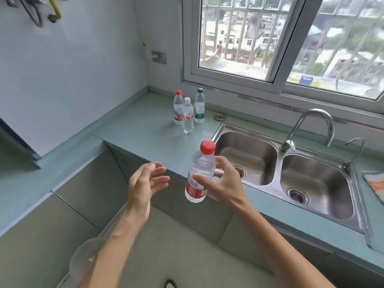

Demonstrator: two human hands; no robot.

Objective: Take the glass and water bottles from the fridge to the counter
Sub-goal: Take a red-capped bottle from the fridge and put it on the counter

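The right hand's (pixel 225 185) grip is closing around a red-capped water bottle (pixel 200 169), wrapping it at mid-body: the thumb (pixel 200 177) is crossing the front just above the red label, and the fingers (pixel 221 163) are curling round the back. The bottle is hanging in the air, nearly upright with its cap leaning a touch to the right, over the front edge of the desk (pixel 145 129) and just left of the sink.

The left hand (pixel 143 183) is floating just beside the bottle, not touching it. Its grip is wide open, with the fingers spread and lightly bent and nothing in it.

Further back on the desk, three more bottles are standing in a tight cluster near the wall corner: one with a red cap (pixel 178 107), one with a white cap (pixel 188 117) in front, and one with a green cap (pixel 200 107) to the right.

Right of them, the double steel sink (pixel 277 150) is sitting under a curved tap (pixel 318 110), and a barred window (pixel 239 38) is running behind it. A cloth (pixel 374 183) is lying at the far right edge.
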